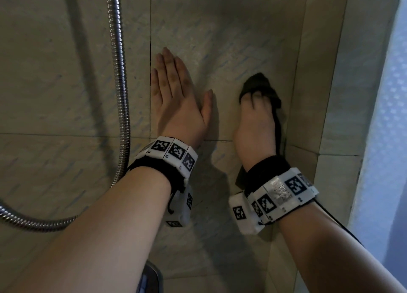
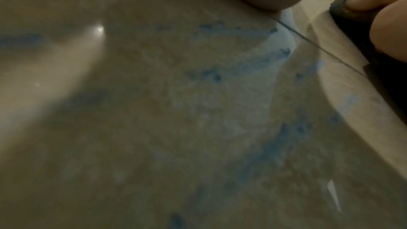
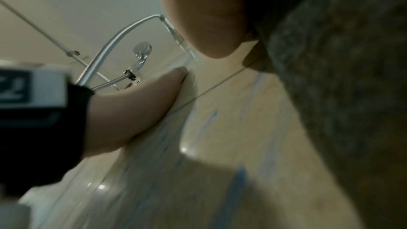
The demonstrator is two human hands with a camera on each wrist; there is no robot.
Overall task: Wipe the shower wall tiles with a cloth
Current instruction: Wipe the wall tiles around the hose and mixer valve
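The wiping itself is the step in hand; the right hand [image 1: 255, 120] presses a dark cloth [image 1: 263, 87] against the wall tiles [image 1: 231, 39], close to the inner corner where the wall meets the side wall [image 1: 330, 72]; its grip is clenched around the cloth, fingers curled over the bunched top, with the rest of the cloth trailing down under the palm towards the wrist. The left hand [image 1: 176, 96] lies flat on the same tile just beside it, grip released, fingers straight and together, seemingly bracing the body rather than working. A metal shower hose [image 1: 120, 72] hangs down the wall to the left, well apart from the cloth. Faint blue streaks show on the tiles in the wrist views, so much of the surface probably remains to be covered; the next move likely calls for firm, even pressure while sweeping the cloth across the tile, keeping it bunched under the fingers, and shifting the left hand off the patch it covers.
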